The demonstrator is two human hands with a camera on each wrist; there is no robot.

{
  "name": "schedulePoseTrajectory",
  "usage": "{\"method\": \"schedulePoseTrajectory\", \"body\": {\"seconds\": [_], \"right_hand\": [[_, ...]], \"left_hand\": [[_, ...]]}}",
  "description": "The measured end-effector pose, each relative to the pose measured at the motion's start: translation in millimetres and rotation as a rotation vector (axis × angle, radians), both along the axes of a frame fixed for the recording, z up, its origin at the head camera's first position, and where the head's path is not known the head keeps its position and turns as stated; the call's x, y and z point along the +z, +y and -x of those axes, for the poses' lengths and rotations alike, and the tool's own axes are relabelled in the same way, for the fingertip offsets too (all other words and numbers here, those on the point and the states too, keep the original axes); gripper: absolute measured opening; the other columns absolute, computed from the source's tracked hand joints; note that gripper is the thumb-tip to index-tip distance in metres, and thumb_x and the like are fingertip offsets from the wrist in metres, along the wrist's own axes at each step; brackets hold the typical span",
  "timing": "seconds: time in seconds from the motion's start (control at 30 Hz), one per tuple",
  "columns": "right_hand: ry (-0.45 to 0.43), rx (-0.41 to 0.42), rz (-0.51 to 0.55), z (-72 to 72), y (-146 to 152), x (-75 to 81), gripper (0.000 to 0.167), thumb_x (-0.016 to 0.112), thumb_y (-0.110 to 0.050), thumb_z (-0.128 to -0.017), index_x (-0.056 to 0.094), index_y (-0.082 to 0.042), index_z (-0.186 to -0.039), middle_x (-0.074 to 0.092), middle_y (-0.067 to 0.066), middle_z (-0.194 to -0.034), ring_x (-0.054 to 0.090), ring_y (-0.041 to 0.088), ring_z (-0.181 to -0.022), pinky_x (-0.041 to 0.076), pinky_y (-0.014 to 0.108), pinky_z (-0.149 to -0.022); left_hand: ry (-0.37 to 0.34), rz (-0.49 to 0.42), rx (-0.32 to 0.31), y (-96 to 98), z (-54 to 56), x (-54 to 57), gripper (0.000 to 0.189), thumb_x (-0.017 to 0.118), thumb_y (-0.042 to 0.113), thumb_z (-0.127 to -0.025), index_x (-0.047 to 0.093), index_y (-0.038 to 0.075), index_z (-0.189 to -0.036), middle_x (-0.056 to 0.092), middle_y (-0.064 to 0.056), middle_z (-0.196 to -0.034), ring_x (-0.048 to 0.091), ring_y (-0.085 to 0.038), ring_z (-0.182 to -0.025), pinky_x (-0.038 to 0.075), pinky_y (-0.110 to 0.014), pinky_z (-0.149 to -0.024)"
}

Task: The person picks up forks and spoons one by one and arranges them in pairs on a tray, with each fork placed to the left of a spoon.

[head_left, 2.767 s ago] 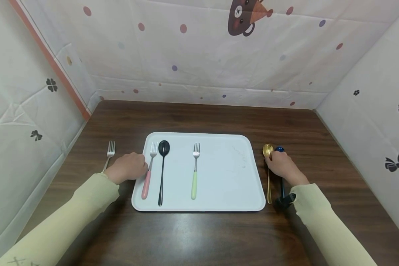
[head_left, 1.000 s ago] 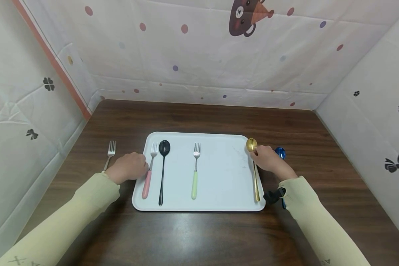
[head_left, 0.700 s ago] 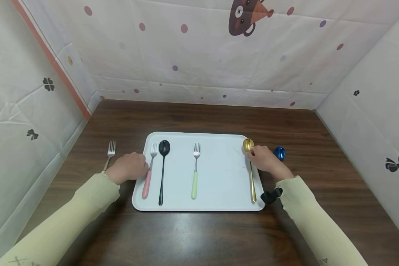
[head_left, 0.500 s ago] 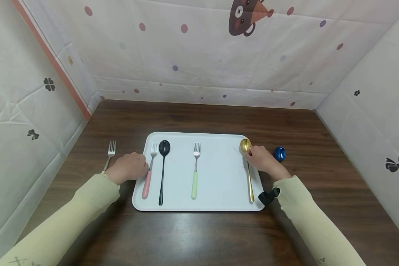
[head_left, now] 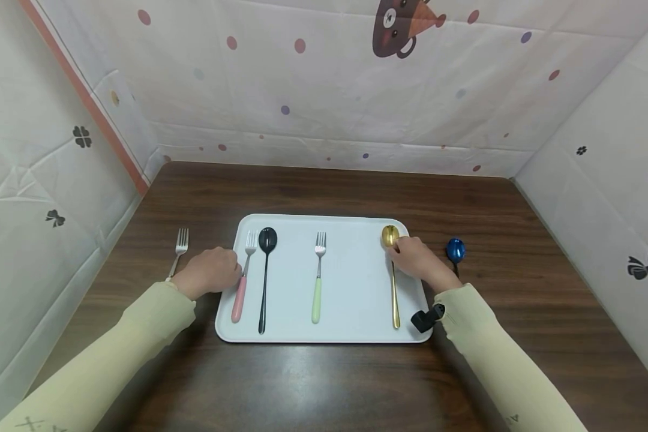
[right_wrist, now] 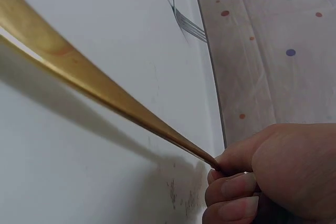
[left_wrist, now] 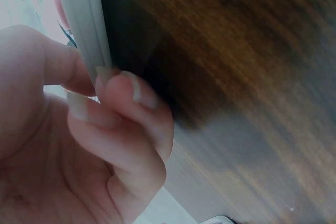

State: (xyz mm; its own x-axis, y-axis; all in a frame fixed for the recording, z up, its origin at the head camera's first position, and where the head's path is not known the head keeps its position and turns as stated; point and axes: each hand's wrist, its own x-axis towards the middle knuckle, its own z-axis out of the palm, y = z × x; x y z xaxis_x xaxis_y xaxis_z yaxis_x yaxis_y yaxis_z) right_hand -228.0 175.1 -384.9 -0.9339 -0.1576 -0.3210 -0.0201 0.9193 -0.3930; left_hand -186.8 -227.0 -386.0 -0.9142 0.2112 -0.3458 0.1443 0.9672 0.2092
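Note:
My right hand (head_left: 414,258) pinches a gold spoon (head_left: 395,288) by the neck just below its bowl, over the right part of the white tray (head_left: 356,333). In the right wrist view the spoon's handle (right_wrist: 115,95) slants above the tray and casts a shadow on it. My left hand (head_left: 209,273) grips the tray's left rim (left_wrist: 86,19), with curled fingers against its outer side. On the tray lie a pink-handled fork (head_left: 239,298), a black spoon (head_left: 264,276) and a green-handled fork (head_left: 317,294).
A blue spoon (head_left: 456,251) lies on the brown table (head_left: 302,384) right of the tray, its handle partly behind my right wrist. Another fork (head_left: 180,245) lies to the left, partly hidden by my left arm. Patterned cloth walls (head_left: 324,90) enclose the table's back and sides.
My right hand has taken the gold spoon from the table right of the tray and moved it left over the tray, uncovering the blue spoon's bowl. The left hand has stayed in place.

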Motion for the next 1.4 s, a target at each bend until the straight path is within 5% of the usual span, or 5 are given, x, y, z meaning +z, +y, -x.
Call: {"method": "schedulePoseTrajectory", "body": {"seconds": [1.4], "right_hand": [[-0.025,0.053,0.034,3.5,-56,-3.4,0.031,0.044,-0.024,-0.1,0.047,-0.01,-0.073,0.043,0.001,-0.062,0.042,0.014,-0.056,0.034,0.026,-0.053]], "left_hand": [[-0.004,-0.009,0.016,0.3,-1.2,-0.5,0.029,0.045,0.022,-0.096,0.064,0.001,-0.088,0.054,-0.009,-0.065,0.052,-0.021,-0.057,0.04,-0.031,-0.05]]}}
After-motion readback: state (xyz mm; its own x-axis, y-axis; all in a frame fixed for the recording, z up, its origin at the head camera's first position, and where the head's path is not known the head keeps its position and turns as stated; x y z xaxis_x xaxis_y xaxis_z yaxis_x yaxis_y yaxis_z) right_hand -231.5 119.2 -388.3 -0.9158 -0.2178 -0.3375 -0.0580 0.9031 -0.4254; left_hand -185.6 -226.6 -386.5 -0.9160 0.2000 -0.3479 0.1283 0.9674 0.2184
